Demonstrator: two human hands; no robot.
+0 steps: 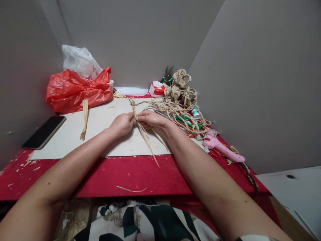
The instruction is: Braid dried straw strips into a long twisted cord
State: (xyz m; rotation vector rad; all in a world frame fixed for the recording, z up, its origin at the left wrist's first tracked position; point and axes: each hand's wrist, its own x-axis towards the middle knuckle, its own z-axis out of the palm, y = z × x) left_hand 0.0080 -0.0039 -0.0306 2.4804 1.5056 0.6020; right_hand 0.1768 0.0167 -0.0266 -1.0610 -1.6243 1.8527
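Tan braided straw cord (136, 112), loose strips trailing, lies over the pale board.

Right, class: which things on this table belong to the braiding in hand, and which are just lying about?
In use:
left hand
right hand
straw braid
loose straw strips

Lying about:
phone
red bag
pink glue gun
rope tangle
spare straw bundle

- A single camera sat on the person's head, looking forward and down along both forearms.
- It stood close over the near edge of the red table (140, 174).
- It faced the far wall (140, 40), where the plastic bags (75, 87) lay far left.
- No second view existed.
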